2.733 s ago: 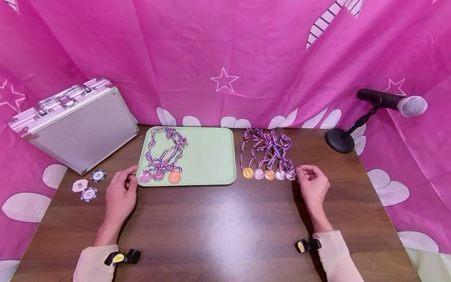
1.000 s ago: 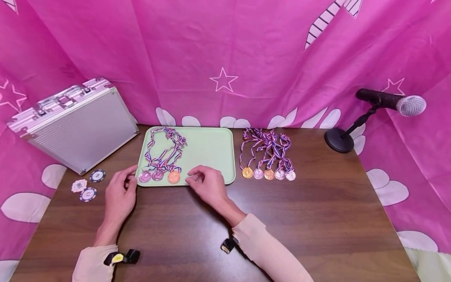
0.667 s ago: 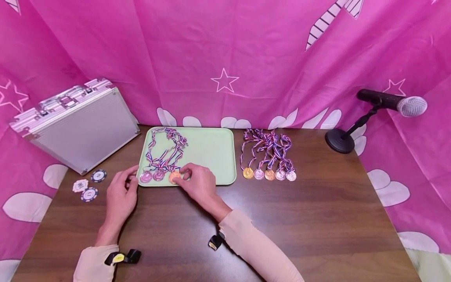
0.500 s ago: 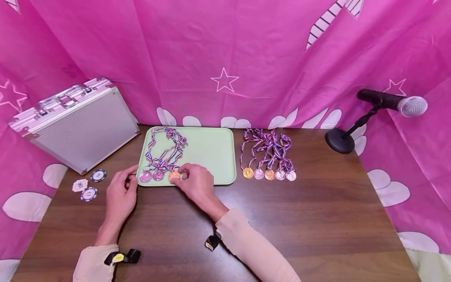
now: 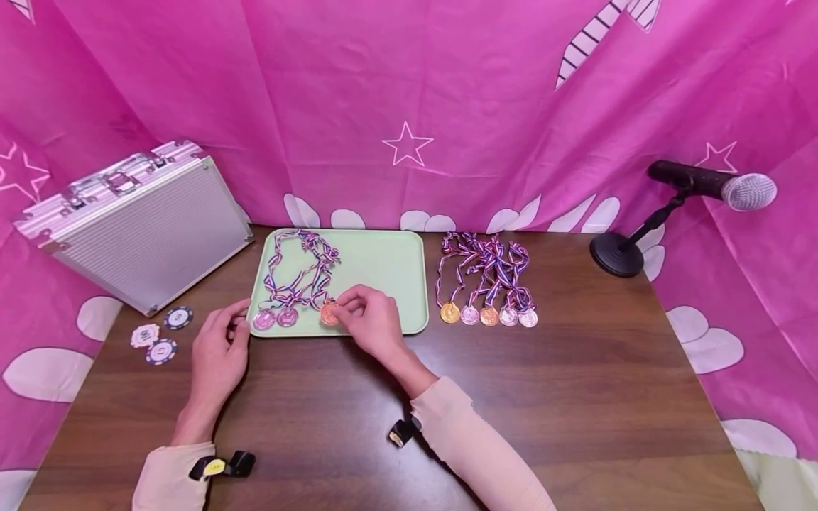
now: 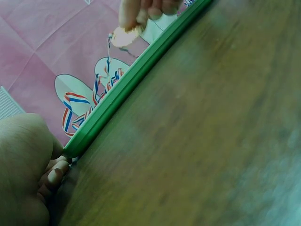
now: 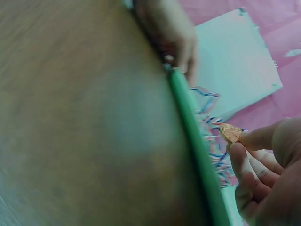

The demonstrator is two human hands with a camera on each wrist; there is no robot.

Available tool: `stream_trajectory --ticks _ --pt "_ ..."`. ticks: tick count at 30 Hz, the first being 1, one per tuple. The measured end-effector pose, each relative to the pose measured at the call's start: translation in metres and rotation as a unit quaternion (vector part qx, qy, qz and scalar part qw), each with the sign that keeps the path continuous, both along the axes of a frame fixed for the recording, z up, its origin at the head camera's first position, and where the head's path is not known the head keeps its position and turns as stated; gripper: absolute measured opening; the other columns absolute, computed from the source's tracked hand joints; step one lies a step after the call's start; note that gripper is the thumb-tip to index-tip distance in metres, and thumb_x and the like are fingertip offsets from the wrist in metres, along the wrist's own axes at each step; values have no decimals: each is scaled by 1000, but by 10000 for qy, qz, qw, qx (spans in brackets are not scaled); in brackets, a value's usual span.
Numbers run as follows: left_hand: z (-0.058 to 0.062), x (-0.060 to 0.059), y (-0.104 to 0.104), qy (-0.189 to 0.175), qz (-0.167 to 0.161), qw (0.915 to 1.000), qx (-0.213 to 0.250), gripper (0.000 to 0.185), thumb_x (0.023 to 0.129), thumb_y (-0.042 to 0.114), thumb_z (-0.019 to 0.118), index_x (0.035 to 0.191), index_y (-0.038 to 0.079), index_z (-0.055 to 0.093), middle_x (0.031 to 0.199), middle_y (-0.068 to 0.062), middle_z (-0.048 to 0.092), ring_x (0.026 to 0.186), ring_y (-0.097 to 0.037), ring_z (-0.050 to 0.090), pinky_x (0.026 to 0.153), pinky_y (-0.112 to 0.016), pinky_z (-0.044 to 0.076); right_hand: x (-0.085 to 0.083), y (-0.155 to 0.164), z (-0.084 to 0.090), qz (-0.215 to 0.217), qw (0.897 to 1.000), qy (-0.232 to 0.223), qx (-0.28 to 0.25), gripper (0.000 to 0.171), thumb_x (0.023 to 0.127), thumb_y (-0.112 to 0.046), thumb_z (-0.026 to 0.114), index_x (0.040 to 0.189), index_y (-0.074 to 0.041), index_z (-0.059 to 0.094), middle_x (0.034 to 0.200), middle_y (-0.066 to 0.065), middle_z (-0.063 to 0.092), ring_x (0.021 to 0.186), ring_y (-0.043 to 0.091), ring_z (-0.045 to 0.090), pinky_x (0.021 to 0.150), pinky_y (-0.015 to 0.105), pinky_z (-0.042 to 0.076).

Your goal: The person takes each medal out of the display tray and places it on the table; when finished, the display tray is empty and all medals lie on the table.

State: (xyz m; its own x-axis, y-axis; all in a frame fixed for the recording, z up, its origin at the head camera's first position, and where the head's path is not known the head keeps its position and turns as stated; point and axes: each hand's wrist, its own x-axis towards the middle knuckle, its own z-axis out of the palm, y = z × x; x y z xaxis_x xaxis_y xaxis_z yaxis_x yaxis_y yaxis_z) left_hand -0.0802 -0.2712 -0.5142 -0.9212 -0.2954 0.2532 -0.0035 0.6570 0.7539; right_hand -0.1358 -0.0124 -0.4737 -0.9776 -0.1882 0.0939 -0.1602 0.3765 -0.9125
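Note:
My right hand [image 5: 373, 323] pinches a bronze medal [image 5: 329, 313] by its edge. The right wrist view shows that medal [image 7: 230, 133] between thumb and fingertips, raised over the green tray [image 7: 200, 162], its striped ribbon trailing back to the others. My left hand [image 5: 220, 351] holds the near left corner of the tray [image 5: 383, 284]; the left wrist view has the thumb above the rim and fingers below. Two silver-coloured medals [image 5: 287, 316] lie at the tray's left, with tangled red, white and blue ribbons [image 5: 307, 273] behind them.
Right of the tray, a row of several medals [image 5: 488, 316] lies with bunched ribbons. A silver case [image 5: 153, 234] stands at the back left, three poker chips [image 5: 162, 351] before it. A microphone on a stand [image 5: 616, 254] is at the back right, before a pink curtain [image 5: 409, 92].
My right hand has come left from the medal row to the tray, taken hold of the bronze medal and lifted it slightly rightward. My left hand has stayed at the tray corner.

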Motion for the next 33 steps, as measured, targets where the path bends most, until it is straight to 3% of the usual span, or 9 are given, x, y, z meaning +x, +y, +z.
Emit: stream_trajectory --ticks 3,7,9,16,20,28,33 --pt "1 0 0 -27 7 10000 21 36 109 2 58 143 1 72 120 -18 67 98 -16 52 84 -20 37 0 9 12 59 9970 -379 -677 8 96 -5 86 102 -2 83 81 8 79 65 7 72 59 18 52" --pt "2 0 0 -10 -11 10000 16 36 109 1 58 143 1 72 120 -19 67 99 -17 52 84 -22 37 1 23 29 173 9888 -690 -1311 13 98 -3 82 110 2 83 86 12 81 74 36 79 64 29 60" --pt "1 0 0 0 -12 10000 0 36 109 2 58 143 1 72 119 -19 67 99 -17 52 84 -23 37 1 30 38 169 9845 -755 -1575 15 98 -3 81 112 3 82 87 12 81 75 39 79 65 30 59" --pt "2 0 0 -18 -38 10000 -33 36 110 2 57 143 0 71 119 -19 66 99 -18 52 84 -23 37 2 55 70 14 9693 -469 -2414 19 97 1 78 116 7 79 87 6 81 67 9 74 59 21 50" --pt "2 1 0 -21 -53 10000 -29 36 110 2 57 143 0 71 119 -19 66 99 -19 52 84 -23 37 3 67 82 -197 9622 -324 -2697 20 96 5 77 115 10 78 85 6 81 64 9 74 56 22 50" --pt "0 2 -1 -49 -7 10000 -64 37 109 2 58 144 1 71 121 -19 67 98 -17 51 84 -24 37 -4 84 80 -240 9650 -711 -2511 21 97 7 75 118 12 77 83 5 80 63 10 74 56 23 54" --pt "1 1 1 6 -57 10000 -45 37 109 2 58 144 0 71 120 -21 67 97 -20 52 83 -25 38 -10 102 100 -448 9594 -232 -2776 19 97 5 76 116 9 78 84 2 81 65 11 74 58 24 55"
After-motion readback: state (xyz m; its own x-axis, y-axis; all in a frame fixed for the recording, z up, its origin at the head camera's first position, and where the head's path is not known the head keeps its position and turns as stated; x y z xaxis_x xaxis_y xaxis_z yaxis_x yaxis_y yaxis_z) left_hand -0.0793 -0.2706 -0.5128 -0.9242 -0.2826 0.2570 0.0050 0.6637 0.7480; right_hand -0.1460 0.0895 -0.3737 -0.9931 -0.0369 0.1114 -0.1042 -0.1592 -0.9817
